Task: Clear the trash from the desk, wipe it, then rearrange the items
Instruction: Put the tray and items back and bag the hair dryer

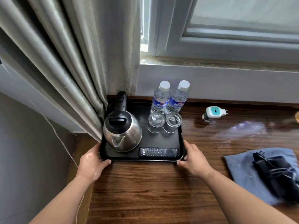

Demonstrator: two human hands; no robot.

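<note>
Hazard, head view: we hold the tray (142,159) at the back left corner of the table (145,183), left hand (92,160) and right hand (194,159) each curled round a near corner; a jerk could topple the bottles (161,97) or glasses (156,122). Wood surface looks wet and glossy; curtain (64,70) brushes the kettle (122,133), window (242,13) behind.

Two bare forearms reaching in from the near edge, bare wrists, left hand (92,164) bare, right hand (196,160) bare
</note>
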